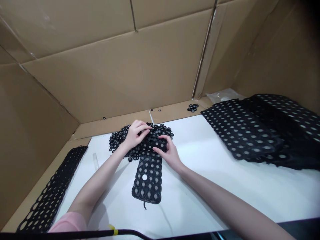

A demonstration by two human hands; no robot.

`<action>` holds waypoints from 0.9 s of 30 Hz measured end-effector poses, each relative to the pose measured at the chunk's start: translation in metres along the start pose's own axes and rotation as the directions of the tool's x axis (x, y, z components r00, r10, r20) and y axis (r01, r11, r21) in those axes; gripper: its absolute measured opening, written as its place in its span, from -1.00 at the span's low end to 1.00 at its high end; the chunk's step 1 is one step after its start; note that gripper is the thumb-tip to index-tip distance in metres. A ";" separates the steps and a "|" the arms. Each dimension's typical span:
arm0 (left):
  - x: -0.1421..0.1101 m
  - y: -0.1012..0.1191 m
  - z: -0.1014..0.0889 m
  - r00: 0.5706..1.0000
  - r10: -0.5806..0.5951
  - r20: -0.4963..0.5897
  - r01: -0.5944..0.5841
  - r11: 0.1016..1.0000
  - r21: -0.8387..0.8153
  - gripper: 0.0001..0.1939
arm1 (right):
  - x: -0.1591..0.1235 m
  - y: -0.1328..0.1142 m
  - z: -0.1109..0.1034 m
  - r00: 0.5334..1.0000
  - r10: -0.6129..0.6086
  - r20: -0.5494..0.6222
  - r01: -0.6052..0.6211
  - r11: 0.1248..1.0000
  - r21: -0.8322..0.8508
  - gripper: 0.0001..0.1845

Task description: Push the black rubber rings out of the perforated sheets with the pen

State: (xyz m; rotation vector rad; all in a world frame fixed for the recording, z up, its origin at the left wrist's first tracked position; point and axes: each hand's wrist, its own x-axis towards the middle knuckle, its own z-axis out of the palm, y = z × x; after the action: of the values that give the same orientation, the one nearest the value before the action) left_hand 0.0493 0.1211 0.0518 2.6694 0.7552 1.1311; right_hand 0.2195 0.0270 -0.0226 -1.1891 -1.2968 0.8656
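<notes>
A narrow black rubber sheet (147, 180) full of round holes lies lengthwise on the white table (212, 180), its far end lifted over a heap of small black rings (117, 138). My left hand (135, 133) pinches the sheet's far end from the left, fingers curled on it. My right hand (168, 151) grips the same end from the right, fingers bent around its edge. One hole near the sheet's middle shows plain white.
A stack of larger perforated black sheets (260, 130) fills the right side. An emptied black strip (52, 193) lies along the left edge. Cardboard walls (125, 66) enclose the table. A few loose rings (193, 107) sit at the back. A black cable (75, 234) crosses the near edge.
</notes>
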 end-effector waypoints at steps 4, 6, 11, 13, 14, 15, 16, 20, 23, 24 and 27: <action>-0.002 0.016 0.003 0.942 0.154 0.298 -0.105 0.979 -0.174 -0.82 | 0.000 0.001 0.000 0.999 -0.035 -0.023 0.035 0.999 0.008 -0.53; -0.004 0.015 0.007 0.927 0.153 0.342 -0.095 0.979 -0.179 -0.83 | 0.000 0.003 0.000 0.999 -0.038 -0.005 0.038 0.999 0.022 -0.52; -0.010 0.004 0.014 0.936 0.117 0.332 -0.064 0.984 -0.166 -0.82 | 0.001 0.005 0.000 0.999 -0.016 0.031 0.017 0.999 -0.034 -0.47; -0.010 0.003 0.013 0.939 0.121 0.322 -0.066 0.982 -0.174 -0.82 | 0.001 0.004 0.001 0.999 -0.033 0.011 0.033 0.996 -0.081 -0.53; -0.009 0.004 0.012 0.940 0.122 0.319 -0.066 0.982 -0.179 -0.82 | 0.001 0.003 0.001 0.999 -0.042 0.003 0.042 0.994 -0.096 -0.57; -0.009 0.006 0.011 0.940 0.123 0.317 -0.066 0.981 -0.184 -0.81 | 0.001 0.002 0.001 0.999 -0.050 -0.003 0.049 0.993 -0.105 -0.61; -0.008 0.008 0.010 0.939 0.125 0.321 -0.066 0.980 -0.188 -0.81 | 0.001 0.001 0.001 0.999 -0.054 -0.005 0.053 0.993 -0.108 -0.65; -0.008 0.016 0.010 0.920 0.135 0.367 -0.086 0.986 -0.146 -0.78 | 0.000 0.000 0.001 0.998 -0.065 0.005 0.066 0.994 -0.085 -0.72; -0.011 0.020 0.016 0.916 0.135 0.379 -0.133 0.991 -0.031 -0.74 | 0.001 0.003 0.000 0.996 -0.087 0.000 0.086 0.993 -0.086 -0.75; -0.011 0.022 0.018 0.920 0.133 0.369 -0.145 0.989 0.005 -0.75 | 0.001 0.005 0.000 0.996 -0.092 -0.002 0.092 0.991 -0.094 -0.76; -0.014 0.027 0.024 0.940 0.137 0.314 -0.164 0.984 0.063 -0.77 | 0.002 0.008 0.000 0.994 -0.106 0.000 0.105 0.988 -0.110 -0.82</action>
State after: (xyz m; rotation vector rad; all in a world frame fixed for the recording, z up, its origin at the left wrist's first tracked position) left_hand 0.0686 0.0918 0.0343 2.9225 0.5649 0.6918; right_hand 0.2209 0.0308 -0.0298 -1.1959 -1.4041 0.7213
